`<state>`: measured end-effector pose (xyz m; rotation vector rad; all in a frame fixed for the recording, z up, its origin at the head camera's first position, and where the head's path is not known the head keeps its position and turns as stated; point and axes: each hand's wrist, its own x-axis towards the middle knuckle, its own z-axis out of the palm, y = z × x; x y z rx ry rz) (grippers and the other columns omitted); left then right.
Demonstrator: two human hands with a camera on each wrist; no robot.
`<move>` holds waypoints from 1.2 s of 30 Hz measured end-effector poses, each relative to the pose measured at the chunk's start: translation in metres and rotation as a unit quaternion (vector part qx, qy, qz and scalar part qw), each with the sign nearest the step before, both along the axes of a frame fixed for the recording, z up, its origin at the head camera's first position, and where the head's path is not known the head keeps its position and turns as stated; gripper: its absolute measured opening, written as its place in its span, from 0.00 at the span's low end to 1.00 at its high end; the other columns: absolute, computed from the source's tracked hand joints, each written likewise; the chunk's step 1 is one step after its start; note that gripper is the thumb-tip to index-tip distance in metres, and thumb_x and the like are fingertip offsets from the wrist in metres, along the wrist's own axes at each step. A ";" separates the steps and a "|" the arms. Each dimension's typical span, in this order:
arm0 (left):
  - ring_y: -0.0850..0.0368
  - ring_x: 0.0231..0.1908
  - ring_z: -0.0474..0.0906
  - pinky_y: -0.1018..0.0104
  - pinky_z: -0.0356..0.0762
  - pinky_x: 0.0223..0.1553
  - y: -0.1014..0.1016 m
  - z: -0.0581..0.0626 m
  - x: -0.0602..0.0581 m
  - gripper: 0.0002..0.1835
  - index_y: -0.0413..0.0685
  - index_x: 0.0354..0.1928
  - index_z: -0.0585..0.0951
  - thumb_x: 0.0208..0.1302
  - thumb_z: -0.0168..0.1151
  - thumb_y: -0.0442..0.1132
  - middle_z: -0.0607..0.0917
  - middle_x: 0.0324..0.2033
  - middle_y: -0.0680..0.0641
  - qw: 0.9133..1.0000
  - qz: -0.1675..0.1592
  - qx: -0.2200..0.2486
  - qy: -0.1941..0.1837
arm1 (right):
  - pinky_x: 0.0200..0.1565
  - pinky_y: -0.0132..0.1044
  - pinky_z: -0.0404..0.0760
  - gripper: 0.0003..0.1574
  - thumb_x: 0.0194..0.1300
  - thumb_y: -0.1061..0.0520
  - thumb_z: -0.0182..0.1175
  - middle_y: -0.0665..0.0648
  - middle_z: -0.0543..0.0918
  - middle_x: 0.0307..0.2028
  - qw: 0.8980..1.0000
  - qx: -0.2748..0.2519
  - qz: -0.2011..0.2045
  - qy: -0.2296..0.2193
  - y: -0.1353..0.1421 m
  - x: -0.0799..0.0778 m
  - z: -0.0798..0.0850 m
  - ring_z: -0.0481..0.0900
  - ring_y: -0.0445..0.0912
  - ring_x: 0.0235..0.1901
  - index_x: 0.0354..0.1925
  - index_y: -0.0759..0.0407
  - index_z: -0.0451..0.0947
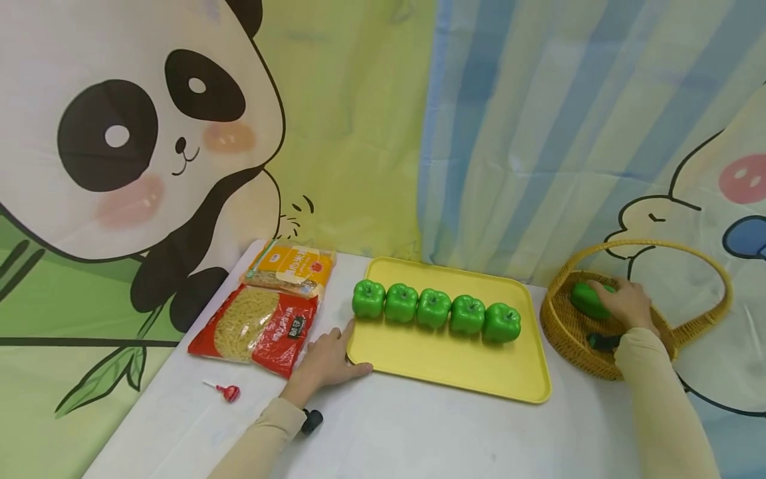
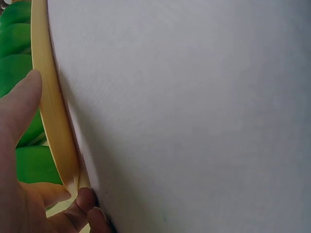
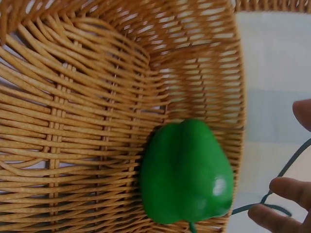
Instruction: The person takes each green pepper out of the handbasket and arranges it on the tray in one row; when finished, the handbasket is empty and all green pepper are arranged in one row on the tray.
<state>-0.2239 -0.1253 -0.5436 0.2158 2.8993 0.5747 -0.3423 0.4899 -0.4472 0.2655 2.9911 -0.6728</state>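
A yellow tray (image 1: 431, 362) carries a row of several green bell peppers (image 1: 433, 308). My left hand (image 1: 328, 358) grips the tray's near left corner, its thumb (image 2: 30, 92) against the front rim and its other fingers bent around the corner. Over on the right, my right hand (image 1: 630, 306) reaches into a brown wicker basket (image 1: 571, 349). Inside lies another green bell pepper (image 3: 187, 174), against the basket wall. The head view has that hand at the pepper, while the right wrist view shows spread fingers (image 3: 286, 194) apart from it.
Left of the tray lie a red bag of pasta (image 1: 248, 326) and an orange package (image 1: 290, 266). A red lollipop (image 1: 229, 392) is nearer the front. The basket's tall handle (image 1: 652, 243) arches over its opening. A printed curtain (image 1: 383, 133) hangs behind the table.
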 end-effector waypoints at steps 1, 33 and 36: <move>0.38 0.54 0.78 0.33 0.71 0.58 0.000 0.000 0.000 0.63 0.52 0.80 0.53 0.49 0.64 0.77 0.78 0.59 0.35 1.000 -0.002 0.000 0.001 | 0.60 0.81 0.51 0.64 0.73 0.25 0.36 0.91 0.45 0.68 1.000 -0.002 0.002 -0.010 0.001 0.000 0.000 0.45 0.86 0.66 0.74 0.81 0.41; 0.42 0.51 0.78 0.35 0.73 0.57 0.002 0.002 0.000 0.63 0.51 0.80 0.53 0.49 0.65 0.77 0.79 0.56 0.36 1.000 -0.004 -0.010 0.004 | 0.49 0.69 0.74 0.64 0.71 0.30 0.50 0.91 0.60 0.61 0.993 0.041 0.066 -0.084 0.006 0.011 -0.014 0.65 0.82 0.55 0.71 0.85 0.45; 0.41 0.51 0.78 0.35 0.73 0.58 0.001 0.003 0.000 0.63 0.51 0.80 0.53 0.49 0.65 0.77 0.79 0.56 0.36 1.000 -0.003 -0.011 0.004 | 0.47 0.67 0.75 0.62 0.71 0.31 0.52 0.91 0.62 0.60 0.994 0.042 0.072 -0.069 0.006 0.011 -0.013 0.69 0.80 0.52 0.71 0.84 0.47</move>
